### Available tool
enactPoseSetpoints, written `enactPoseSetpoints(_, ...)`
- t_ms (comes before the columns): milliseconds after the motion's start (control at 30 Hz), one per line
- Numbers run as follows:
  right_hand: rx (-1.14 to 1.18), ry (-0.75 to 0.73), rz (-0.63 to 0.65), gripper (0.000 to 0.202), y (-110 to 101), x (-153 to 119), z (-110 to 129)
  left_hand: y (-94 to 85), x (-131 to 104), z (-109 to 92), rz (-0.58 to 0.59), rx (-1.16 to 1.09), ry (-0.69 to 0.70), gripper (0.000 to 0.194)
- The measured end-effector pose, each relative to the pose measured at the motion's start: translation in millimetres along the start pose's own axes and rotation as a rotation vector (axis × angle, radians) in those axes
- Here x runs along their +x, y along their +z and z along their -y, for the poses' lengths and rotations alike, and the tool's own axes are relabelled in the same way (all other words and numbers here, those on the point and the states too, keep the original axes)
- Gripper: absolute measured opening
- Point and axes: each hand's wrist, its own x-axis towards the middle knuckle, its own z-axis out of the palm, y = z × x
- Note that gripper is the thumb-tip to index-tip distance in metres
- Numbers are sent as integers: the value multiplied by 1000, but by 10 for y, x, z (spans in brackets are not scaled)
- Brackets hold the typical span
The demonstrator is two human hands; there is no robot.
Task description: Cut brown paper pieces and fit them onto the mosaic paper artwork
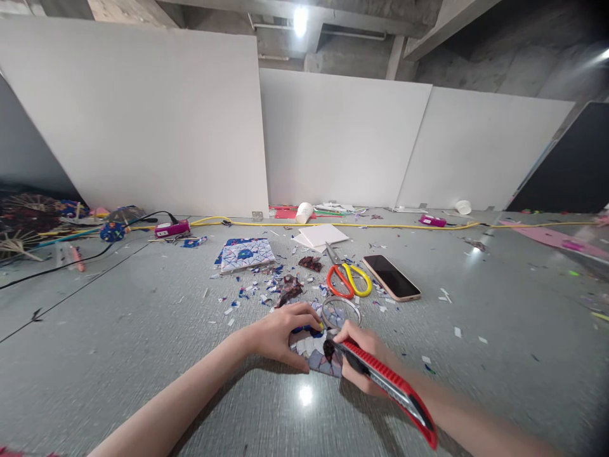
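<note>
Head view, board: the mosaic board (316, 363) lies flat on the grey surface (143, 368), right in front of you, between your hands; its right part is hidden.
Left hand: your left hand (289, 333) reaches over the board's left side, fingers curled on top, thumb at the near edge; you touch it, but whether you pinch or only press, cannot tell.
Blue scrap: a blue piece (307, 329) sits under your left fingers.
Right hand: your right hand (361, 358) is closed around the front part of the red cutter (392, 383).
Cutter axis: slanting; front end over the board, left of your right grip, tail toward you and rightward. Blade exposure unclear.
Nearer hand: neither; you have both at the board.
Far side: the ring (360, 314) lies just beyond your right fingers, the likeliest obstruction; scissors (343, 271) behind it, phone (392, 278) to their right.
Far left: a patterned tile (245, 255), apart from your hands, loose chips between.
</note>
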Motion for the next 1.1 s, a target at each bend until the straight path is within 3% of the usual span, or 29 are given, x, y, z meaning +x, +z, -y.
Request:
enactPoseSetpoints(100,14,-25,8,21,-13,-17,6,2,2,-1,4,1,-3,60)
enactPoseSetpoints(233,56,-59,-121,22,-66,54,-48,0,0,-2,0,5,-1,60)
enactPoseSetpoints(333,-74,-24,-162,10,-105,150,-124,-2,-7,4,5,11,8,55)
enactPoseSetpoints(500,-244,-62,-15,7,-82,197,-176,-8,-13,17,5,29,19,49)
enactPoseSetpoints(667,-195,-70,21,11,-47,187,-113,-18,-5,6,12,22,29,49)
enactPoseSetpoints(933,-33,38,100,6,-192,267,-24,-18,1,3,7,8,42,48)
enactPoseSetpoints(1100,-291,-95,64,10,-167,252,-2,-14,-8,13,10,16,44,48)
